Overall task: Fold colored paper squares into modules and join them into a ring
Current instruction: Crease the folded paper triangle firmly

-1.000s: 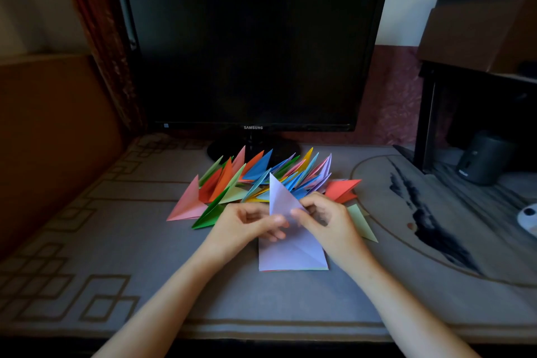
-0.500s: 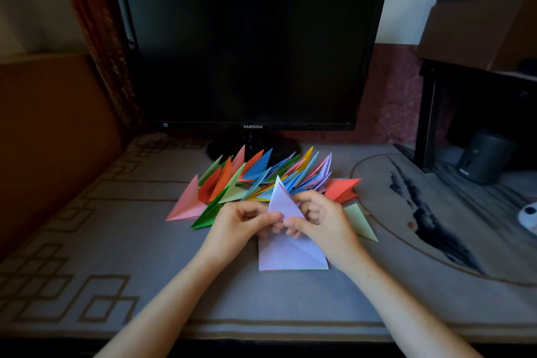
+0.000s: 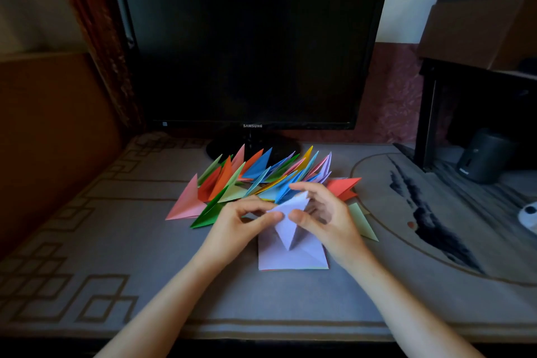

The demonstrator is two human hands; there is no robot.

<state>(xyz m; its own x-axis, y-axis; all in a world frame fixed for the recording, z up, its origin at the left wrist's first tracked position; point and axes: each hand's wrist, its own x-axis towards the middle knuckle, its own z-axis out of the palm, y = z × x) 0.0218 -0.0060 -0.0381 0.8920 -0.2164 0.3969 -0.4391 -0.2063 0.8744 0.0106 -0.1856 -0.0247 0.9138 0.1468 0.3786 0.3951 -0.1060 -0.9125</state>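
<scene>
We find open mat (image 3: 87, 241) on the left and along the near edge, where a hand passes freely. Ahead, the folded modules (image 3: 255, 171) bar the way, the monitor (image 3: 252, 46) just behind them; a dark shelf (image 3: 427, 113) walls the right.

A grey cloth-covered tabletop (image 3: 116, 241) with tan angular line patterns carries a black flat-screen monitor (image 3: 250, 52) on a round black foot (image 3: 220, 151) at the back. Just in front of the foot lies a fanned heap of folded paper triangles in many colours (image 3: 255, 174), a pink one (image 3: 186, 203) at its left end and a red one (image 3: 343, 186) at its right. Nearer the front edge sits a neat stack of square paper sheets, lilac on top (image 3: 290, 261). A pale green folded triangle (image 3: 361, 224) lies just right of it. A dark cylinder (image 3: 482, 157) stands far right.
</scene>
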